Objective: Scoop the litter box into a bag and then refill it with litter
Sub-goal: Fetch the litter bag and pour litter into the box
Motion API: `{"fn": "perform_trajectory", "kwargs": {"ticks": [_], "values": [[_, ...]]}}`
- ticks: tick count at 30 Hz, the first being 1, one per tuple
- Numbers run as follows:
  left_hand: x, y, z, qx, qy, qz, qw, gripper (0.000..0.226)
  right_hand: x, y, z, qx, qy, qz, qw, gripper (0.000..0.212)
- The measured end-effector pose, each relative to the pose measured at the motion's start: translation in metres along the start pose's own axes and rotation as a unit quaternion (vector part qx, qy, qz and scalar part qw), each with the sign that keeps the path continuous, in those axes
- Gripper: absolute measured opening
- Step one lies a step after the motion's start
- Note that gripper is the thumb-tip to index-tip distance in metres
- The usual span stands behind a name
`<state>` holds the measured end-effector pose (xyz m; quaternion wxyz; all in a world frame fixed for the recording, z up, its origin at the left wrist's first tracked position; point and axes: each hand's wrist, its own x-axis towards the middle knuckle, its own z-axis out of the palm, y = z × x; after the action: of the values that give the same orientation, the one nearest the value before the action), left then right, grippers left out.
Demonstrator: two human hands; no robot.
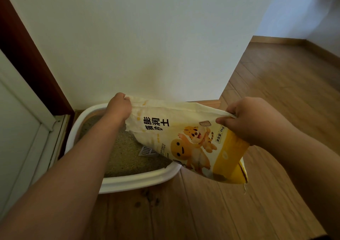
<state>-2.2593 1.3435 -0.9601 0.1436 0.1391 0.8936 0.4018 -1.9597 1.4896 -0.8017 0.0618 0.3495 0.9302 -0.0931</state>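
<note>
A white litter box (pixel 136 181) sits on the wooden floor against the wall, filled with tan litter (pixel 125 153). A grey slotted scoop (pixel 146 151) lies in the litter, partly hidden by the bag. A cream and yellow litter bag (pixel 185 140) with cartoon tigers hangs over the box's right side. My left hand (pixel 118 106) grips the bag's top left corner. My right hand (pixel 252 119) pinches its top right edge. The bag is held sideways, yellow end to the lower right.
A white wall (pixel 147 37) stands right behind the box. A white door with a dark wooden frame (pixel 27 59) is on the left. Several spilled litter grains (pixel 150 198) lie on the floor in front of the box. Wooden flooring (pixel 285 92) stretches to the right.
</note>
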Motion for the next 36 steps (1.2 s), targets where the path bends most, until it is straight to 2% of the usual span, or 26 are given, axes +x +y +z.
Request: {"fn": "perform_trajectory", "kwargs": {"ticks": [6, 21, 28, 36], "values": [[-0.003, 0.009, -0.012, -0.017, 0.026, 0.015, 0.999, 0.031, 0.001, -0.005, 0.006, 0.002, -0.022, 0.01, 1.0, 0.036], [-0.028, 0.055, -0.033, -0.093, 0.03, 0.078, 0.992, 0.024, 0.008, -0.018, 0.042, 0.025, -0.123, 0.018, 0.992, 0.033], [-0.043, 0.072, -0.037, -0.129, 0.023, 0.103, 0.986, 0.02, 0.011, -0.01, 0.046, -0.026, -0.16, 0.036, 0.986, 0.032], [-0.052, 0.084, -0.04, -0.129, 0.031, 0.134, 0.982, 0.018, 0.02, 0.003, 0.061, -0.092, -0.162, 0.04, 0.982, 0.034]]}}
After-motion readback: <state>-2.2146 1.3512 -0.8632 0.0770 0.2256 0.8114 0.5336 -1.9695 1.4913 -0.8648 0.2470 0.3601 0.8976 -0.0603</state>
